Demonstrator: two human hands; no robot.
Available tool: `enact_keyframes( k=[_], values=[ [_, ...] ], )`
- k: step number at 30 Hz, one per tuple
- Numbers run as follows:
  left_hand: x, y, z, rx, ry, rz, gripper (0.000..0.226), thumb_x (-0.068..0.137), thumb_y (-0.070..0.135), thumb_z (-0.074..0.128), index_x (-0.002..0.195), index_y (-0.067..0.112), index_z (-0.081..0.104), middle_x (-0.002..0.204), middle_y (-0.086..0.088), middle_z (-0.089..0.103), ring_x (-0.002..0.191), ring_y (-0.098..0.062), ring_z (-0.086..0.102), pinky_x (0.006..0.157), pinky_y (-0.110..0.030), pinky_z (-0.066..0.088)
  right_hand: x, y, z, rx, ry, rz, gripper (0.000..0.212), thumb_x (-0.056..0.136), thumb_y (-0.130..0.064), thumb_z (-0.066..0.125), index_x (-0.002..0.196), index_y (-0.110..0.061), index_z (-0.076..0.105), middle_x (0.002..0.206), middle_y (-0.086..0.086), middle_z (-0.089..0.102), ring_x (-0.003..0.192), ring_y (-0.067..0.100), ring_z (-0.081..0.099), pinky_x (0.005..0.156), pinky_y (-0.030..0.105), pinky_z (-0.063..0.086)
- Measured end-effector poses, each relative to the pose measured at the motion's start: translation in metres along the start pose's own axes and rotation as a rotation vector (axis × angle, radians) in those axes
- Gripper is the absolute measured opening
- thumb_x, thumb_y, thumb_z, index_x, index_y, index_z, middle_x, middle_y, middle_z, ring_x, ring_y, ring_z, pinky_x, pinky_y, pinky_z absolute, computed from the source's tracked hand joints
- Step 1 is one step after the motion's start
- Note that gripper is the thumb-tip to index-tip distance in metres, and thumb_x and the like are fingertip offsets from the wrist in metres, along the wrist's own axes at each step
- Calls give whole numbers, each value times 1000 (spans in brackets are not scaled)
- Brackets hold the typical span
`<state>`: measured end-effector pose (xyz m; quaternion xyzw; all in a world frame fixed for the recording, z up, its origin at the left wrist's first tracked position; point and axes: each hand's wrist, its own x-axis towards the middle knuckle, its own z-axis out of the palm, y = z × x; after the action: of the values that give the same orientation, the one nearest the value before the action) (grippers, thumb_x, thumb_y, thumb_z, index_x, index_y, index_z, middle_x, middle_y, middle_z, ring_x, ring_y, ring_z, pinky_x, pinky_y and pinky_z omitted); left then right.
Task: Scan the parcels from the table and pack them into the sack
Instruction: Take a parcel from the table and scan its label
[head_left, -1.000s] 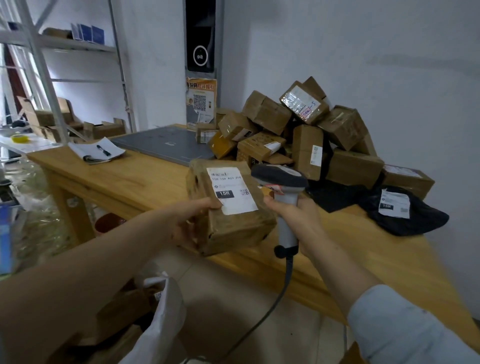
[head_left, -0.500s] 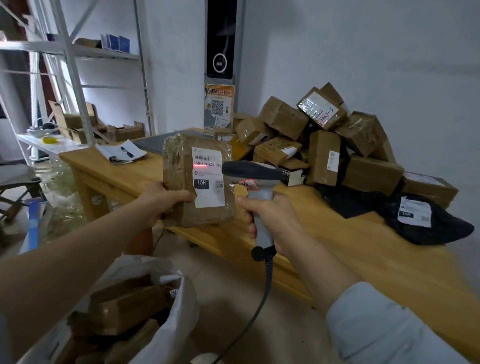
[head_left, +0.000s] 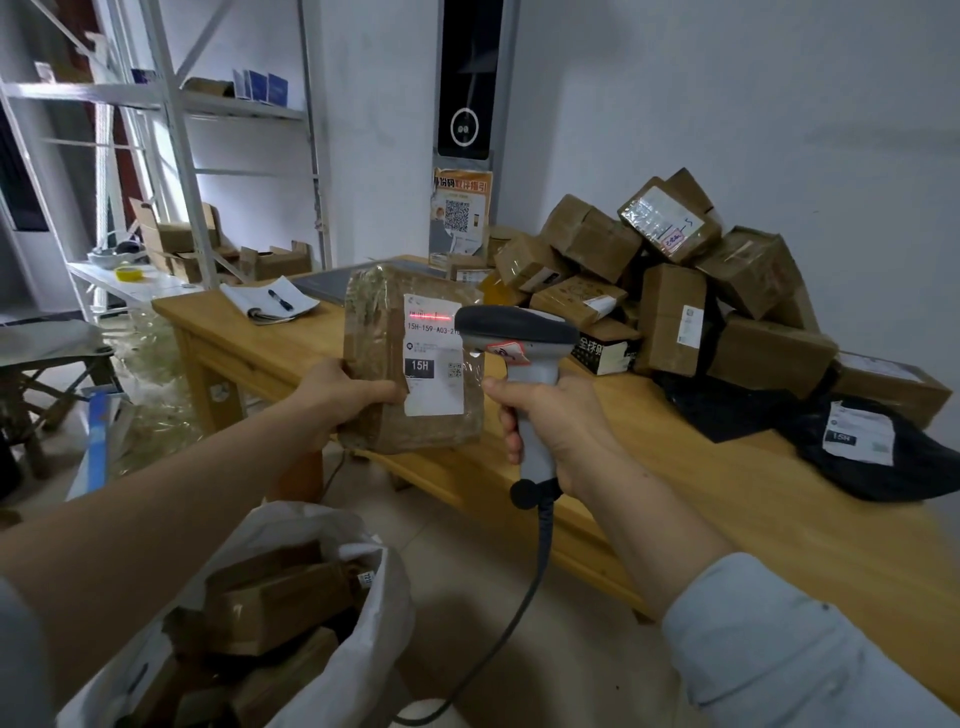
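Parcel (head_left: 413, 358) upright in left grip (head_left: 337, 392), beside scanner (head_left: 514, 330).

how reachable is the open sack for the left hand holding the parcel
Probably yes: the left hand, gripping the parcel, is just above and beyond the sack, whose mouth gapes open with nothing between.

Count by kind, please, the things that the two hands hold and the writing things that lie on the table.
parcel: 1, gripped by the left hand
scanner: 1, gripped by the right hand
notebook: 1
pen: 1, lying on the notebook
Total: 4
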<state>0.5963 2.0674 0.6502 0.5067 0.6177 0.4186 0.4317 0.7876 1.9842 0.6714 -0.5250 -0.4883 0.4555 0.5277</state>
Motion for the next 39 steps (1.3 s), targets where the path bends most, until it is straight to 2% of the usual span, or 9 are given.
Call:
enact_keyframes(
  k=[3,10,13,18,22,27,31,36,39],
  values=[
    [0,-1,-2,0,1,1,73,72,19,81,133,6,45,100,-3,52,96,-23,50,79,-36,46,-2,0,2,8,-12,1,23,87,-12,68,70,-6,54,54,7,50,39,16,43,40,23,40],
    [1,-4,-6,-2,8,1,74,73,19,80,135,5,43,111,-9,54,97,-22,50,81,-37,46,0,1,8,10,-16,15,25,86,-16,69,67,-7,56,53,5,52,39,15,45,41,24,41],
    [3,-6,-10,-10,-2,0,72,74,20,80,134,5,44,103,-5,52,95,-21,50,79,-36,45,1,2,11,12,-21,17,23,86,-17,70,69,-8,57,53,4,52,39,14,46,42,24,42],
    [6,-13,-16,-23,6,-7,67,71,23,82,128,7,50,106,-5,57,95,-23,54,78,-37,48,4,4,17,10,-24,9,19,86,-21,70,78,-8,59,56,4,57,43,15,50,44,25,44],
    [4,-21,-27,-111,-18,-64,59,71,26,82,117,6,52,98,-7,62,84,-23,60,64,-35,52,8,13,22,74,52,-11,20,83,-23,74,91,-12,60,70,8,66,52,15,58,47,26,49],
    [-2,-45,-53,-202,-105,-191,58,73,34,77,119,8,52,102,-13,65,88,-30,65,59,-38,54,19,41,28,108,153,123,28,77,-24,80,94,-14,60,79,8,67,68,20,63,56,31,52],
    [-14,-66,-74,-179,-193,-257,48,76,39,71,108,6,56,97,-14,65,85,-30,65,68,-38,53,21,65,53,150,108,249,51,66,-30,86,106,-9,62,94,13,69,74,24,64,57,32,51],
    [-25,-96,-101,-238,-214,-334,77,56,44,75,119,4,54,110,-18,64,102,-35,63,84,-44,53,14,93,95,278,42,446,49,67,-30,84,104,-10,58,97,11,65,80,23,62,59,32,50],
    [-27,-119,-113,-237,-218,-378,74,63,43,73,123,4,52,110,-16,62,100,-32,63,85,-42,54,13,109,112,243,8,498,66,65,-33,84,118,-7,54,96,11,64,80,22,60,60,32,49]
  ],
)
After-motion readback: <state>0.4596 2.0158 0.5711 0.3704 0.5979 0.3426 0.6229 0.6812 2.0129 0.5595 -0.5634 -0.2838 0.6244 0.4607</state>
